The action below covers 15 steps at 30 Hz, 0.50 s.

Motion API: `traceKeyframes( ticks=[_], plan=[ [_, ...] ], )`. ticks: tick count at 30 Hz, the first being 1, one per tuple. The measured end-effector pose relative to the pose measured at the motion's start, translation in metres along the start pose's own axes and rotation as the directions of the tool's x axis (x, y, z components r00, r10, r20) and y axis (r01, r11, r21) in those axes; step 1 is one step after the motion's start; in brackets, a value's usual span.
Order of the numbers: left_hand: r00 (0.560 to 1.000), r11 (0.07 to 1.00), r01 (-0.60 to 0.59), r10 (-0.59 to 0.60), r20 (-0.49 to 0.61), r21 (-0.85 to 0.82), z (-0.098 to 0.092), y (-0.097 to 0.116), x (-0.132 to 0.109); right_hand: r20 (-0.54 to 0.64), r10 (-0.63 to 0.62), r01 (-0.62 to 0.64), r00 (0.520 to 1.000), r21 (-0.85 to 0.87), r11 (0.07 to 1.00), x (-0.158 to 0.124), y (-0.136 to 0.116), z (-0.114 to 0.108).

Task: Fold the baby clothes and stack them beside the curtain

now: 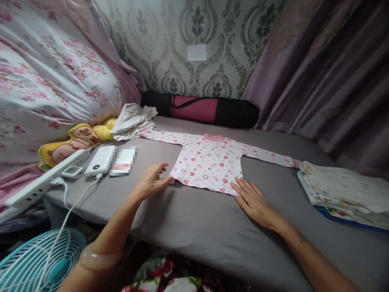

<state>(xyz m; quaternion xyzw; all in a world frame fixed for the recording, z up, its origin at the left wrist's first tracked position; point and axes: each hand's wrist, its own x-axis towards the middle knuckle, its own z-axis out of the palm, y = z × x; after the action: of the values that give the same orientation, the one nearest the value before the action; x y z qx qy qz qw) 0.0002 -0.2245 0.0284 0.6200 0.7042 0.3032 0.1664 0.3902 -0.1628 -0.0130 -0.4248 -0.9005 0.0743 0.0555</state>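
Observation:
A small long-sleeved shirt (209, 164), white with pink hearts and flowers and with a pink collar and cuffs, lies spread flat on the grey sheet (182, 215). Its sleeves stretch out to both sides and its hem faces me. At the hem's left corner is my left hand (153, 180), thumb touching the cloth and fingers apart above the sheet. My right hand (253, 202) rests flat at the right corner of the hem, fingertips on the fabric.
Folded cloths (343, 188) are stacked at the right; a crumpled pale cloth (132, 119) lies by the left cuff. A power strip (45, 178), a white power bank (100, 161) and its cable are at left, above a fan (45, 259). A black-and-red bag (194, 109) lies along the wall.

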Motion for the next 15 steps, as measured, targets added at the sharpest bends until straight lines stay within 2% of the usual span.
traceKeyframes(
  ticks=[2, 4, 9, 12, 15],
  plan=[
    [0.995, 0.996, 0.084, -0.085, 0.051, 0.021, 0.001, -0.011, -0.004, -0.01, 0.0, 0.0, 1.0, 0.002, 1.0, -0.001, 0.0, 0.0],
    [0.991, 0.991, 0.119, -0.123, 0.061, 0.063, 0.008, -0.014, -0.005, -0.013, 0.003, -0.003, 1.0, 0.005, 1.0, -0.001, 0.0, 0.0],
    [0.971, 0.961, 0.238, -0.239, -0.009, 0.138, 0.024, 0.0, 0.003, -0.029, 0.005, -0.005, 1.0, 0.015, 1.0, -0.001, -0.002, 0.0],
    [0.967, 0.959, 0.252, -0.254, 0.003, 0.131, 0.026, 0.014, 0.007, -0.051, 0.004, -0.003, 0.999, 0.015, 1.0, -0.002, -0.001, 0.002],
    [0.977, 0.968, 0.211, -0.207, -0.039, 0.133, 0.026, 0.022, 0.008, -0.062, 0.002, -0.001, 0.998, 0.019, 1.0, -0.002, -0.001, 0.003]
  ],
)
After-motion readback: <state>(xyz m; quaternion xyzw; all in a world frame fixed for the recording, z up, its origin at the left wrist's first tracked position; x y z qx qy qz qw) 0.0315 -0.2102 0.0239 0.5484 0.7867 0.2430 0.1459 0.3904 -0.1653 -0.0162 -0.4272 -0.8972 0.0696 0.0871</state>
